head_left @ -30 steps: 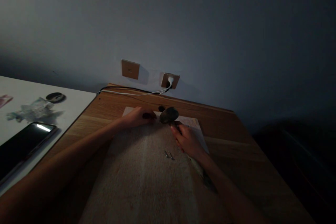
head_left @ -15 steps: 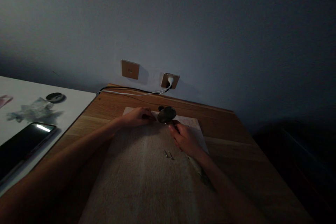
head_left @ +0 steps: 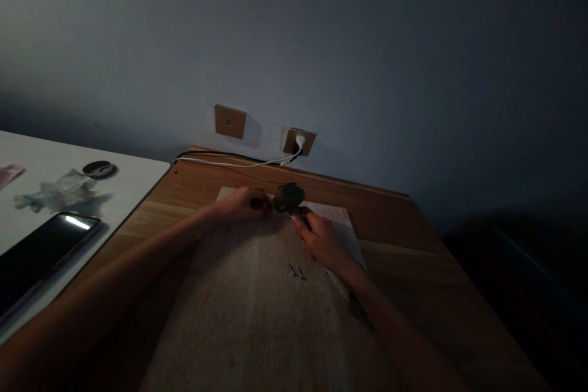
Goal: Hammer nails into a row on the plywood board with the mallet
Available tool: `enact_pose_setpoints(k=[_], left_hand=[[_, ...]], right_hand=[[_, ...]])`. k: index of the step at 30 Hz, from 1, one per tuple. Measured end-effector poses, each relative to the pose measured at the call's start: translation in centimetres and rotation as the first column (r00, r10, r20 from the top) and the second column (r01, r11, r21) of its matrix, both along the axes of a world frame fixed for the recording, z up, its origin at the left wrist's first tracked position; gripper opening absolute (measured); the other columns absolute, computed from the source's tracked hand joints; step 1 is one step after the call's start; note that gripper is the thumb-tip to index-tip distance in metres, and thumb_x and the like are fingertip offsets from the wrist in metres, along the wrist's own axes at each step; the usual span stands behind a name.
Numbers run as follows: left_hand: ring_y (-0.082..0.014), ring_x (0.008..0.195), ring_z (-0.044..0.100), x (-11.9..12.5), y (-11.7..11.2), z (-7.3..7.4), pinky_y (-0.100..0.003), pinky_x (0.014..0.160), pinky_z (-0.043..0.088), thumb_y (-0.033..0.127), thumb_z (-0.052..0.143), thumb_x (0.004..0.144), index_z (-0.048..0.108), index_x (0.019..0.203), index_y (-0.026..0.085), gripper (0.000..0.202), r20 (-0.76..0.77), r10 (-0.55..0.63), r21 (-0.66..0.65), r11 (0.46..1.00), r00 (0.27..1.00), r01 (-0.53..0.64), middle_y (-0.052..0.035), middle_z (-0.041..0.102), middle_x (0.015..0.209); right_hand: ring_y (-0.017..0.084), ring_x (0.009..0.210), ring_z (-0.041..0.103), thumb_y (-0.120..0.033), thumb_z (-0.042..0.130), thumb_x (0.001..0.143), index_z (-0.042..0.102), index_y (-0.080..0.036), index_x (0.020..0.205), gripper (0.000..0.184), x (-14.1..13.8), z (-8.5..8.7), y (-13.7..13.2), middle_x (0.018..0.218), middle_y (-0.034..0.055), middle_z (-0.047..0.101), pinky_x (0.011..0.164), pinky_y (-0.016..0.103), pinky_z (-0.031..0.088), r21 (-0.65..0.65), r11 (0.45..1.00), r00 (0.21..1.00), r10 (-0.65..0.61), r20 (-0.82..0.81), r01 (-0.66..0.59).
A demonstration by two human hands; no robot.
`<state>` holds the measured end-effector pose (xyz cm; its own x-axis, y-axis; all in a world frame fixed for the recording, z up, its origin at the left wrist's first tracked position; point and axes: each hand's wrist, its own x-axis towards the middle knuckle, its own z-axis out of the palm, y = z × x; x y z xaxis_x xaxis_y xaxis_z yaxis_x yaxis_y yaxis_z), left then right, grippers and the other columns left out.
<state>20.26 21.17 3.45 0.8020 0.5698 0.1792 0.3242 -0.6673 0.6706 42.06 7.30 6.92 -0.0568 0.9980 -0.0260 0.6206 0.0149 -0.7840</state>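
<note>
My right hand [head_left: 321, 237] is closed around the handle of a dark tool with a broad, rounded oval head [head_left: 289, 197]. Its head is raised over the far part of a pale wooden board [head_left: 248, 318]. Just left of it, my left hand [head_left: 243, 203] has its fingers curled and pinched low over the board; whatever sits between the fingertips is hidden. Two small metal pieces, screws or nails [head_left: 296, 271], lie side by side on the board nearer me. A long object [head_left: 339, 286], pale then dark, lies partly beneath my right forearm, its kind unclear.
The board rests on a brown wooden table [head_left: 427, 282] against a wall. Cables [head_left: 229, 163] run along the table's back to a plugged socket [head_left: 299, 142]. At left, a white surface [head_left: 133, 187] carries a phone [head_left: 41, 263], crumpled clear plastic [head_left: 68, 190] and a round dark object [head_left: 99, 169].
The tool's head has shifted slightly left and up, largely covering the small dark round shape seen behind it before. My left hand stays in nearly the same place.
</note>
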Motion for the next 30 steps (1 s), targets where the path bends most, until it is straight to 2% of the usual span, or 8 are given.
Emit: enact_pose_setpoints(k=[3,7,11,16,25,28,30], left_hand=[[-0.0152,0.075,0.060,0.3,0.0,-0.4,-0.024,0.070,0.044,0.030,0.069,0.076,0.075,0.096,0.017,0.024,0.000,0.040,0.034,0.999,0.999,-0.040,-0.0036,0.067,0.088],[-0.0159,0.074,0.061,0.6,-0.1,-0.7,-0.025,0.069,0.043,0.026,0.067,0.078,0.075,0.087,0.017,0.015,-0.011,0.064,0.050,0.997,0.998,-0.063,-0.0044,0.068,0.085],[-0.0154,0.071,0.059,0.6,-0.2,-0.7,-0.025,0.066,0.042,0.026,0.067,0.077,0.075,0.084,0.017,0.015,-0.015,0.074,0.033,0.997,0.997,-0.074,-0.0040,0.068,0.083],[-0.0136,0.066,0.058,0.5,-0.2,-0.8,-0.023,0.061,0.039,0.021,0.064,0.072,0.072,0.077,0.017,0.010,-0.022,0.105,0.024,0.994,0.994,-0.104,-0.0009,0.067,0.073],[-0.0153,0.071,0.060,0.7,-0.8,0.3,-0.023,0.065,0.040,0.021,0.068,0.070,0.068,0.081,0.017,0.012,-0.056,0.150,-0.004,0.989,0.987,-0.151,-0.0002,0.066,0.078],[-0.0153,0.070,0.058,1.1,-1.5,1.3,-0.024,0.063,0.041,0.025,0.070,0.072,0.065,0.084,0.016,0.015,0.016,0.192,0.043,0.980,0.981,-0.192,-0.0010,0.064,0.080],[-0.0152,0.070,0.057,1.7,-2.7,2.2,-0.025,0.063,0.041,0.027,0.069,0.077,0.064,0.083,0.017,0.013,0.050,0.121,0.123,0.984,0.991,-0.126,-0.0017,0.064,0.082]], right_hand=[[0.014,0.045,0.046,-0.038,0.045,0.101,0.059,-0.022,0.099,0.021,-0.2,0.1,0.1,0.056,-0.0057,0.048,0.048,0.025,0.031,0.013,1.000,1.000,0.002,0.012,-0.002],[0.016,0.050,0.052,-0.036,0.044,0.102,0.062,-0.021,0.102,0.023,-0.5,0.6,0.0,0.060,-0.0034,0.053,0.053,0.026,0.033,0.030,1.000,0.998,0.005,0.067,-0.007],[0.019,0.065,0.060,-0.032,0.046,0.102,0.063,-0.020,0.103,0.021,-0.7,0.7,-0.1,0.070,0.0013,0.063,0.063,0.028,0.036,0.069,0.997,0.983,0.028,0.181,-0.041],[0.023,0.085,0.066,-0.030,0.048,0.102,0.063,-0.019,0.100,0.019,-0.8,0.4,-0.2,0.085,0.0071,0.069,0.073,0.029,0.039,0.025,0.998,0.958,0.041,0.284,-0.050],[0.021,0.078,0.064,-0.030,0.046,0.101,0.061,-0.019,0.098,0.019,-0.4,0.3,-0.5,0.080,0.0051,0.067,0.070,0.030,0.039,0.013,0.998,0.966,0.060,0.251,-0.065],[0.019,0.067,0.061,-0.036,0.044,0.102,0.061,-0.021,0.101,0.022,0.5,0.6,-0.9,0.070,0.0005,0.062,0.062,0.028,0.039,0.019,1.000,0.986,0.016,0.167,-0.020],[0.017,0.058,0.058,-0.040,0.044,0.102,0.059,-0.022,0.099,0.024,1.3,0.6,-1.1,0.064,-0.0021,0.057,0.055,0.027,0.038,0.021,0.999,0.993,-0.031,0.115,0.029]])
